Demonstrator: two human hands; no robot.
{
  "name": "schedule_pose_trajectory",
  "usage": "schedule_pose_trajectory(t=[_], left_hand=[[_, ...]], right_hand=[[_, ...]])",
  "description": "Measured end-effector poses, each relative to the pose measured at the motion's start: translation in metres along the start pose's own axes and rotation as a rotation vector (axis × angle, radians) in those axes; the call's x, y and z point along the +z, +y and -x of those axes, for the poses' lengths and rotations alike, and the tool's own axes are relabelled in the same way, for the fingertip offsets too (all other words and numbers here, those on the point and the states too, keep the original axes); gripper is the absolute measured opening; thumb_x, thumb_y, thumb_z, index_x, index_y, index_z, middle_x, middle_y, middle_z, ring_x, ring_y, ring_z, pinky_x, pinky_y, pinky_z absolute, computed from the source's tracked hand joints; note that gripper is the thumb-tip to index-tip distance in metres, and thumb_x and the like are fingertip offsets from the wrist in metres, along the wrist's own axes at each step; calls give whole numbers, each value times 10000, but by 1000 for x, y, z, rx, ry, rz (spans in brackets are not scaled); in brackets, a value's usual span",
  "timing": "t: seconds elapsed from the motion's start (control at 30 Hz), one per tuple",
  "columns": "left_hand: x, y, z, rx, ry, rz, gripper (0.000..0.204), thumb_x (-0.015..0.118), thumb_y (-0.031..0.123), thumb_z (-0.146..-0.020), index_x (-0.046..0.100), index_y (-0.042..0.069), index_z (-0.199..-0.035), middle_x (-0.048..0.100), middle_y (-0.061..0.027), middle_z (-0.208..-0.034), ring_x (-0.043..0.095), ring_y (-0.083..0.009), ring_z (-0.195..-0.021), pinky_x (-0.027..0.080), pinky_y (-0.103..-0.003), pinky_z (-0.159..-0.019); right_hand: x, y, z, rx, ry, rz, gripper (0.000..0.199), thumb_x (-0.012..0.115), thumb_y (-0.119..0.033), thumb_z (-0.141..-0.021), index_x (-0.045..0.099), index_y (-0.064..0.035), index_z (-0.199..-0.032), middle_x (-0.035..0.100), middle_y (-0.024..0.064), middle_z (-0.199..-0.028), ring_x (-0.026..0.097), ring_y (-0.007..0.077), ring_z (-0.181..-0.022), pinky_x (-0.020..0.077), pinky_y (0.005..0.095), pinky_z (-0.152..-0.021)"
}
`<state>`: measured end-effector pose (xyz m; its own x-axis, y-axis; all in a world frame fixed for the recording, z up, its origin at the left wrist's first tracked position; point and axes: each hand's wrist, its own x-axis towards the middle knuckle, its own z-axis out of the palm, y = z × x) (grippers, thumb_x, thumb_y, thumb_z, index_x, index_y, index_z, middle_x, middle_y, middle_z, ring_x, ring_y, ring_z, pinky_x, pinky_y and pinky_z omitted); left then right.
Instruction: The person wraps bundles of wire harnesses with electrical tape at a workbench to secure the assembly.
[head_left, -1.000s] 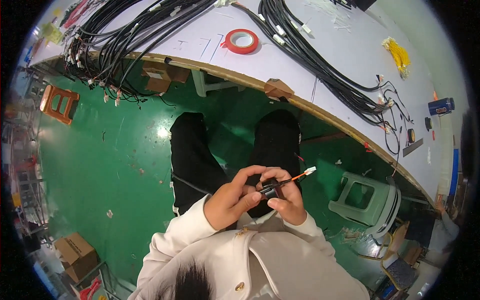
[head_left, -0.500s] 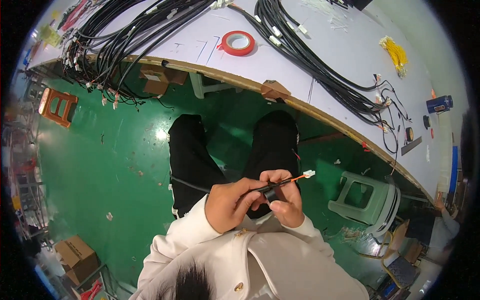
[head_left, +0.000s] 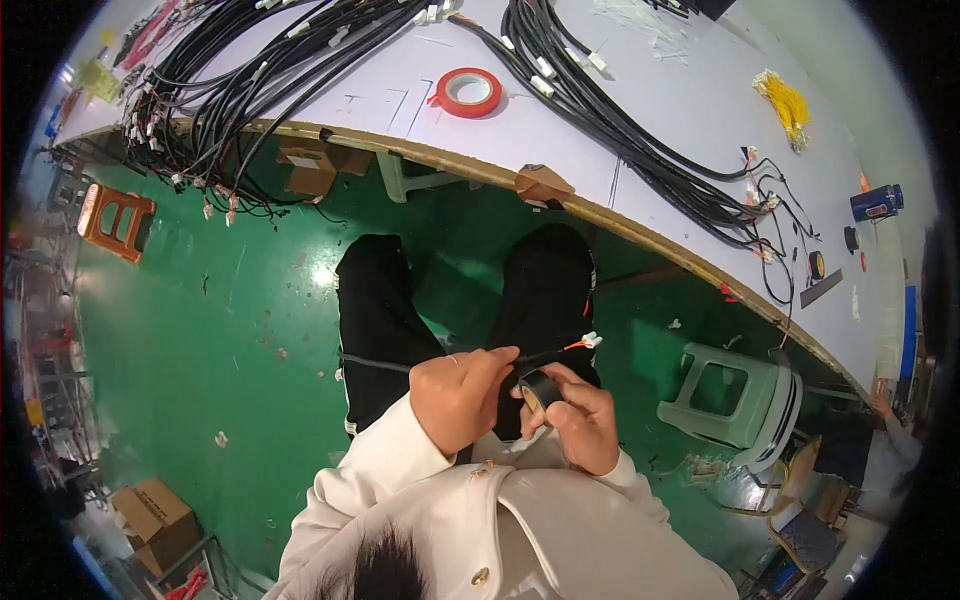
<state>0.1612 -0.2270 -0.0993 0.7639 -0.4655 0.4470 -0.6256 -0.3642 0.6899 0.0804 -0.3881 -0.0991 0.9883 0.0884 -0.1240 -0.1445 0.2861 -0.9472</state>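
Observation:
Above my lap, my left hand point(head_left: 455, 393) is closed around a black cable point(head_left: 375, 362) that runs out to the left across my thigh. Past my left fingers the cable's end leads into orange-red wires with a white connector point(head_left: 591, 341), pointing right and away from me. My right hand point(head_left: 585, 420) grips a roll of black tape point(head_left: 540, 390) between thumb and fingers, just below the cable. The roll is tilted so its core shows. Whether a strip of tape joins roll and cable, I cannot tell.
Across the far side stands a white table point(head_left: 560, 150) with bundles of black cables point(head_left: 650, 170), a red tape roll point(head_left: 468, 92) and yellow ties point(head_left: 783, 108). A pale green stool point(head_left: 705, 395) is at my right, an orange stool point(head_left: 117, 222) far left, a cardboard box point(head_left: 155, 520) lower left.
The black tape roll has turned and now sits lower, apart from the cable. My left hand has rolled over the cable, and the white connector has shifted slightly left and up.

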Motion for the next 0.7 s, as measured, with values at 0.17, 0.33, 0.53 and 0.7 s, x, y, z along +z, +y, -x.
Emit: schedule_pose_trajectory(t=[0.17,0.33,0.53,0.7], left_hand=[[-3,2,2,-102,-193,-45,143,614,37,-766,543,31,-890,583,-91,-629,585,-254,-530,447,-341,-456],[-4,5,5,-226,-223,144,109,587,100,-835,527,25,-888,569,-112,-608,578,-283,-525,441,-365,-458],[-7,6,7,-295,-274,202,105,580,96,-843,526,25,-898,557,-144,-598,572,-316,-527,430,-373,-455],[-10,11,7,-312,-278,347,93,586,97,-837,538,30,-880,582,-138,-630,591,-313,-553,446,-356,-469]], right_hand=[[20,-24,-12,-38,175,-281,477,466,-379,-916,504,61,-1096,549,241,-1015,592,279,-678,513,371,-664],[-40,37,0,-327,-382,70,327,566,-144,-867,433,-17,-1137,540,165,-1045,593,215,-803,478,320,-789],[-12,23,-18,-47,147,36,652,695,-19,-700,326,-16,-1238,436,134,-1234,532,173,-993,441,301,-872],[-23,17,-28,-37,-130,61,619,694,-68,-734,376,-29,-1263,483,90,-1191,519,138,-1004,427,280,-865]])
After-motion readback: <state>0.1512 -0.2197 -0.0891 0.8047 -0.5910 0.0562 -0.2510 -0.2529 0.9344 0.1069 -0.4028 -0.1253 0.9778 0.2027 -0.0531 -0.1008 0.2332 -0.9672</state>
